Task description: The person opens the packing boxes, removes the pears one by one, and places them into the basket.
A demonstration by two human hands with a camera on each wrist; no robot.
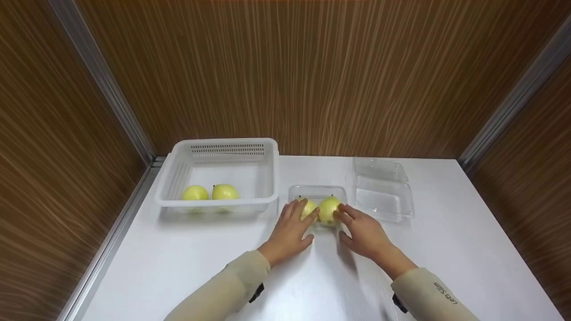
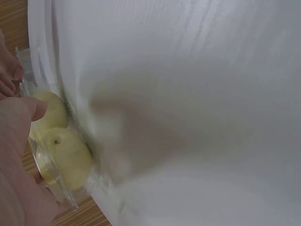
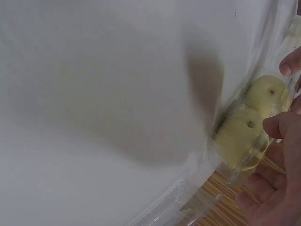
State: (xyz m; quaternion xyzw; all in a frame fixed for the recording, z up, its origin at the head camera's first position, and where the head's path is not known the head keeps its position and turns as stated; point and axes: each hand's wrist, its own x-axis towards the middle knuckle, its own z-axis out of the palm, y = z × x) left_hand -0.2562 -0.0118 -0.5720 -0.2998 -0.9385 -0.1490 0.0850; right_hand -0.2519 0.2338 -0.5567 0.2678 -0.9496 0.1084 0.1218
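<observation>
Two round yellow-green pears sit side by side in a clear plastic container (image 1: 317, 191) in front of me. My left hand (image 1: 290, 232) lies over the left pear (image 1: 308, 207), its fingers extended across it and along the container's left side. The fingertips of my right hand (image 1: 363, 232) touch the right side of the right pear (image 1: 329, 209), with the thumb held apart below. Both pears (image 2: 66, 157) show behind the container's clear wall in the left wrist view. From the right wrist, my right thumb (image 3: 277, 126) appears close over the nearer pear (image 3: 240, 136).
A white perforated basket (image 1: 218, 203) stands at the back left with two more yellow-green pears (image 1: 225, 191) inside. Right of the working container lies another clear plastic container (image 1: 383, 196), its lid open toward the back. Wood-grain panels (image 1: 285, 80) enclose the white table (image 1: 446, 232) on three sides.
</observation>
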